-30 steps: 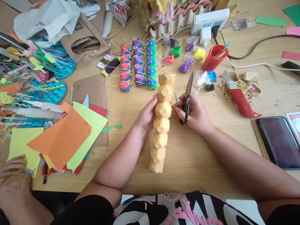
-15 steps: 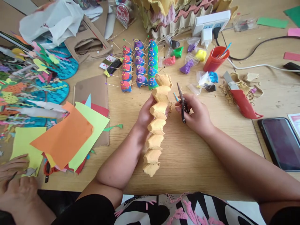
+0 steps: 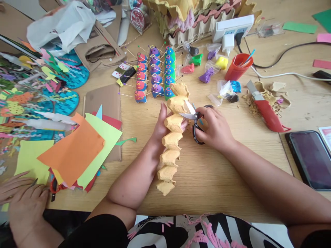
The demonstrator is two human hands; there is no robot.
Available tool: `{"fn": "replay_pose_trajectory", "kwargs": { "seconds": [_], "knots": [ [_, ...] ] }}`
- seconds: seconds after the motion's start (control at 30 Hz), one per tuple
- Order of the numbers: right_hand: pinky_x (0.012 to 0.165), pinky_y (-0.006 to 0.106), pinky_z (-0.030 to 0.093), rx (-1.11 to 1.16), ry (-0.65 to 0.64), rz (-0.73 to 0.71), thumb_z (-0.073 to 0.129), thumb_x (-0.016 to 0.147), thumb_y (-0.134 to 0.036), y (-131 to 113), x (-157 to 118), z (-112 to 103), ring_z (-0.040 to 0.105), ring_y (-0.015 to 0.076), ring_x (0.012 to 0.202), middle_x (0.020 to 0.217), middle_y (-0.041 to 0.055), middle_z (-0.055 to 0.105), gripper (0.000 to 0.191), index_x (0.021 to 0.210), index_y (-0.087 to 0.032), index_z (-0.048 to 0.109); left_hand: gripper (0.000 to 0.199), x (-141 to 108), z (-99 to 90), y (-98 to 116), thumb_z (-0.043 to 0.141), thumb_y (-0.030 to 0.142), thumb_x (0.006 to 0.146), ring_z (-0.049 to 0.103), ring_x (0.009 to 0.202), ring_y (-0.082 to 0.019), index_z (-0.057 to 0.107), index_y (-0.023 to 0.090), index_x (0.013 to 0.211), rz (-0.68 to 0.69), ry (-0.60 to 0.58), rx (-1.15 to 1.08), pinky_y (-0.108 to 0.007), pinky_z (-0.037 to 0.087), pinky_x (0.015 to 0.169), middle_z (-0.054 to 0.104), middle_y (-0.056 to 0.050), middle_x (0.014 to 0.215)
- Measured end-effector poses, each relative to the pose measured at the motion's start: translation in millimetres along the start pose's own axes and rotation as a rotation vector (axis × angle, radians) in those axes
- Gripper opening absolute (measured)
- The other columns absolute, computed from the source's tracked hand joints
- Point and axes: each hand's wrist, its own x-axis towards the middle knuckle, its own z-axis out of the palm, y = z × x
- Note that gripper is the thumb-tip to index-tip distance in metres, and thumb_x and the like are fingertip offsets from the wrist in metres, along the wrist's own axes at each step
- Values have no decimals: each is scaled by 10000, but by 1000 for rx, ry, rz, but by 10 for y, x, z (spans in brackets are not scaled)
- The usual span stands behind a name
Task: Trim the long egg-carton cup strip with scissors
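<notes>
A long strip of yellow egg carton cups (image 3: 170, 141) runs lengthwise in front of me. My left hand (image 3: 162, 124) holds it from beneath near the upper part, with the thumb on its left side and fingertips showing at its right edge. In my right hand (image 3: 216, 129) is a pair of black-handled scissors (image 3: 196, 119). Their blades are spread, and the tips reach the strip's right edge between two cups near the upper end. Beyond the strip stand rows of painted caterpillars in red (image 3: 141, 77), purple (image 3: 156, 70) and blue-green (image 3: 169, 69).
Coloured paper sheets (image 3: 72, 148) and another person's hands (image 3: 28, 196) are at left. A red cup (image 3: 238, 67), clay packets (image 3: 207, 74), a red-handled knife (image 3: 269, 110) and a phone (image 3: 309, 160) lie to the right. Egg trays (image 3: 196, 26) and a power strip (image 3: 234, 26) stand behind.
The scissors have opened and moved left, bringing their blades to the strip's edge. My left thumb has lifted away from the strip. The other person's hands have shifted slightly right.
</notes>
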Motion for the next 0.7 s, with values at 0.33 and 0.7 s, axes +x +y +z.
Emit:
{"fn": "replay_pose_trajectory", "kwargs": {
  "seconds": [0.33, 0.7],
  "knots": [
    [834, 427, 510, -52, 12, -84, 661, 896, -306, 25, -10, 7, 673, 311, 979, 1057, 104, 745, 415, 1293, -200, 606, 653, -15, 145, -25, 401, 718, 1015, 386, 463, -134, 532, 224, 607, -1, 91, 8, -258, 343, 439, 403, -6, 489],
    [843, 423, 522, -57, 6, -82, 660, 896, -305, 19, -3, -1, 681, 305, 976, 1072, 108, 759, 418, 1299, -207, 608, 608, -70, 221, -28, 429, 677, 1026, 364, 447, -123, 516, 217, 638, -7, 109, -11, -255, 328, 442, 375, 10, 486]
  ]
}}
